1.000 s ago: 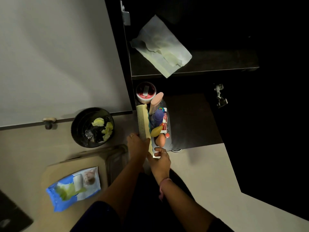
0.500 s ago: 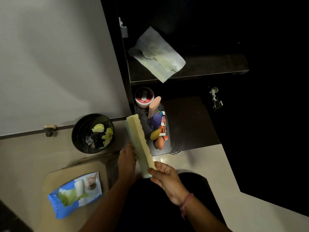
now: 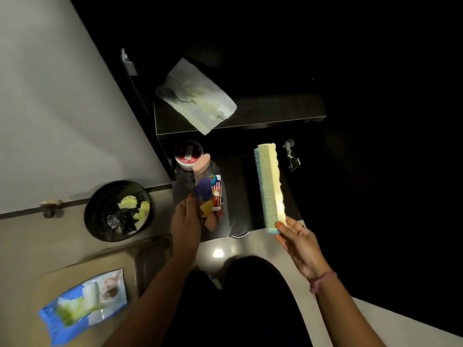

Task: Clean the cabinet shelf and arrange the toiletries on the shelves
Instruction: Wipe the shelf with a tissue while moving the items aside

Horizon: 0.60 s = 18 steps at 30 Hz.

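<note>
My right hand (image 3: 298,236) is shut on the lower end of a long yellow comb with blue teeth (image 3: 271,186), held up over the dark lower shelf (image 3: 248,196). My left hand (image 3: 186,219) is at the cluster of toiletries on that shelf's left side, its fingers against a purple bottle (image 3: 203,190); whether it grips anything is unclear. The cluster also holds a red-lidded jar (image 3: 188,155), a pink tube (image 3: 201,166), a toothpaste box (image 3: 217,194) and a yellow item (image 3: 206,208). A crumpled pale wipe (image 3: 195,96) lies on the upper shelf (image 3: 270,113).
A black bin (image 3: 100,216) with yellow and dark scraps stands on the floor left of the cabinet. A blue wipes packet (image 3: 82,306) lies at lower left. The open white cabinet door (image 3: 62,108) has a knob (image 3: 51,205). A metal hinge (image 3: 291,154) sits at the right.
The comb has left the toiletries cluster: both hands held it, now only my right hand has it, swung out to the right. My left hand has gone back to the toiletries.
</note>
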### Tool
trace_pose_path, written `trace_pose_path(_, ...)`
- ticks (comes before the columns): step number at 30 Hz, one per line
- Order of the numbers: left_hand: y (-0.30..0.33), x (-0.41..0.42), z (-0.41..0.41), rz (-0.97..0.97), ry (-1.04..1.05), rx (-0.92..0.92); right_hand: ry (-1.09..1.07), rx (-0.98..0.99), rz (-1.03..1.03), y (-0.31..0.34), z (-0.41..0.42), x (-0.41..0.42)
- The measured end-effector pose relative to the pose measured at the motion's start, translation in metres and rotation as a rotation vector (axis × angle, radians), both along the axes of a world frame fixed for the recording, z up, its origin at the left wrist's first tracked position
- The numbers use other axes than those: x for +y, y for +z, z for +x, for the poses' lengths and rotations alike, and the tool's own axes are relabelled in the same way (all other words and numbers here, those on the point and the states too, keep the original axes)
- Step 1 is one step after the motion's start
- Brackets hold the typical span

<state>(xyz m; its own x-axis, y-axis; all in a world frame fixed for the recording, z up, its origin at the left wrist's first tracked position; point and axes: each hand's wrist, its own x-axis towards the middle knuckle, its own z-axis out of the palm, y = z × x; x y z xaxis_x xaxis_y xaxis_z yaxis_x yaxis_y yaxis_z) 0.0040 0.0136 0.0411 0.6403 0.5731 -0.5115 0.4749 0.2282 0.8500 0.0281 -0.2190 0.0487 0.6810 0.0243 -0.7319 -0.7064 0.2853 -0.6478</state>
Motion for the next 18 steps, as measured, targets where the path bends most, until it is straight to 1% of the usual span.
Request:
trace_pose_path(2,0.009,-0.002,0.007,0.066,-0.017,-0.052,-0.023,0.05,-0.055,-0.019,0.026,-0.005)
trace_pose_path(5,0.019,0.001,0.017,0.264,-0.053,-0.089,-0.052,0.118,-0.168,-0.044,0.06,-0.004)
trace_pose_path(8,0.023,0.011,0.029,0.424,-0.084,-0.116,-0.13,0.111,-0.289,-0.062,0.083,0.005)
trace_pose_path(11,0.025,0.021,0.049,0.527,-0.186,-0.116,-0.216,0.106,-0.541,-0.077,0.094,0.011)
trace_pose_path(13,0.025,0.026,0.069,0.582,-0.276,-0.052,-0.211,0.113,-0.681,-0.081,0.096,0.018)
trace_pose_path(15,0.025,0.027,0.087,0.625,-0.319,0.033,-0.187,0.09,-0.764,-0.079,0.094,0.024)
trace_pose_path(18,0.038,0.023,0.115,0.573,-0.351,0.193,-0.19,0.0,-0.808,-0.079,0.086,0.03)
